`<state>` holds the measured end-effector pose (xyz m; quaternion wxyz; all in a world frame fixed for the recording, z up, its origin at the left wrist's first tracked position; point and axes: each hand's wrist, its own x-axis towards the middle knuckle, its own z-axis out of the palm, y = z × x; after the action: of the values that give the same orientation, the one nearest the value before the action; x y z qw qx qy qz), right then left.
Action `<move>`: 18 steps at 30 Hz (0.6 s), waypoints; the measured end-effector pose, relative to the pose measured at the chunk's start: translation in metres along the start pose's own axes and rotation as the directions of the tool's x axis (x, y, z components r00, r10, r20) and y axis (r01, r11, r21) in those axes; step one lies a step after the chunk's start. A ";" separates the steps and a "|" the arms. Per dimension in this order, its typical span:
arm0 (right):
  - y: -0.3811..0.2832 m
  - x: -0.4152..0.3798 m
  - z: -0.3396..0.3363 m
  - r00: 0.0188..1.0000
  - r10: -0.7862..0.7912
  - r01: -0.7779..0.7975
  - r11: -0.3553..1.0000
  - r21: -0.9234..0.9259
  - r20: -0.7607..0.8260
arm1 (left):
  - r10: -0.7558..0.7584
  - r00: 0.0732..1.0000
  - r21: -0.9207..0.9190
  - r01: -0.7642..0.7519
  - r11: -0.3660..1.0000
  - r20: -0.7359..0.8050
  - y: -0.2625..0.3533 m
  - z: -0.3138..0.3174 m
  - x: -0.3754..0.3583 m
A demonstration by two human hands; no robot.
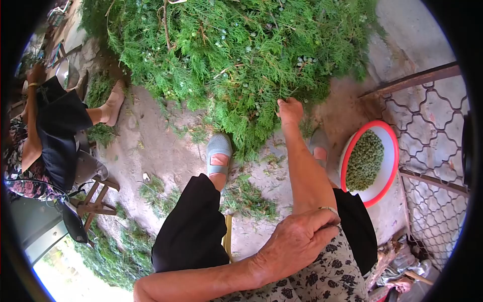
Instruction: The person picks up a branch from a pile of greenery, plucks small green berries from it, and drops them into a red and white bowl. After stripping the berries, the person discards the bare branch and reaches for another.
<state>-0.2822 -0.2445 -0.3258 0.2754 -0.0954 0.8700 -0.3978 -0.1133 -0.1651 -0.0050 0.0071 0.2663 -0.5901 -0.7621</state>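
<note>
Where feathery green branches (236, 55) heap across the frame's top, the right hand (290, 111) at centre closes its fingers on a sprig; the left hand (297, 241), lower centre, curls around that forearm. At right, a round red-rimmed bowl (387, 171) holds pebbly green berries (366, 159).

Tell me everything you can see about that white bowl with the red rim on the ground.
The bowl is round and shallow, white inside with a red rim, plastic or enamel by its look. It sits tilted on the bare dirt beside a rusty wire-mesh frame, partly hidden behind the person's knee. It holds a heap of small green berries. No hand touches it; the right hand reaches into the branches.
</note>
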 end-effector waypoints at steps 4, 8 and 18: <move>-0.013 -0.012 -0.014 0.992 0.110 -0.120 0.969 0.218 0.056 | -0.004 1.000 -0.039 0.004 0.999 -0.018 -0.003 0.003 0.002; -0.040 -0.020 -0.044 0.964 0.203 -0.237 0.950 0.204 0.172 | 0.005 0.999 -0.048 -0.006 0.999 -0.033 -0.002 0.003 0.003; -0.014 -0.009 -0.060 0.925 0.237 -0.371 0.731 0.573 0.297 | 0.033 0.997 -0.172 -0.046 0.984 -0.075 0.000 0.007 0.004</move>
<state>-0.3090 -0.2123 -0.2797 0.4403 0.1044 0.6613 -0.5983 -0.1197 -0.1604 -0.0059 0.0666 0.2802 -0.5260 -0.8002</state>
